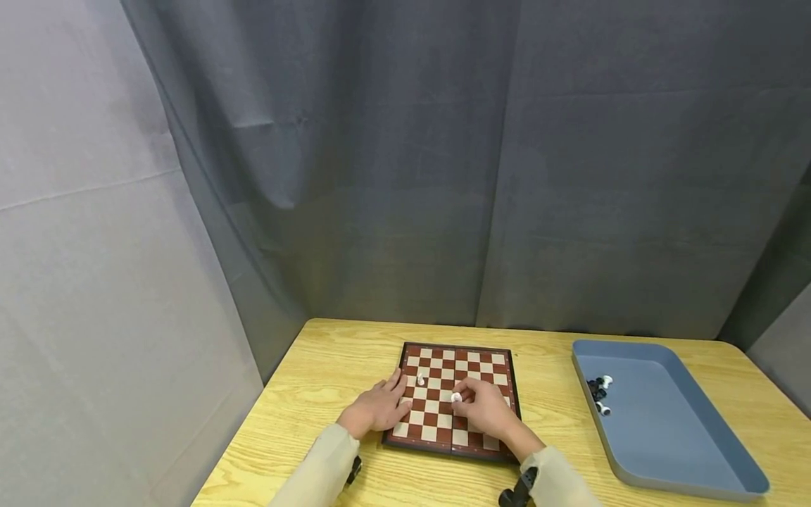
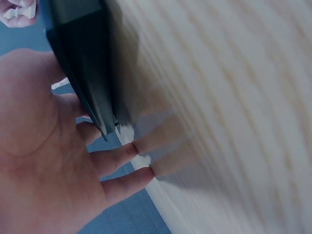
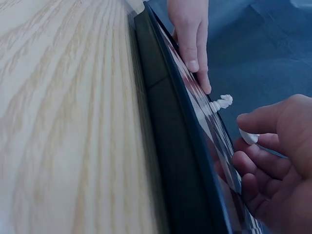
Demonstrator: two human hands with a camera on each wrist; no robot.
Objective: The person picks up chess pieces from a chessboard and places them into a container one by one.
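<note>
A red-and-cream chessboard [image 1: 429, 406] with a dark rim lies on the wooden table. My left hand [image 1: 379, 404] rests over its left edge, fingers spread; in the left wrist view two fingertips touch the tabletop beside the board. On the left part of the board stands a white chess piece [image 1: 421, 379], with a knight-like outline in the right wrist view. Over the middle of the board, my right hand [image 1: 486, 410] pinches another white chess piece [image 3: 249, 136] between thumb and fingers. Most of that piece is hidden by the fingers.
To the right stands a blue-grey tray [image 1: 681, 422] with low walls. Several black and white chess pieces [image 1: 597, 389] lie along its left side. Grey curtains [image 1: 405, 176] hang behind the table [image 1: 336, 359] and at its left.
</note>
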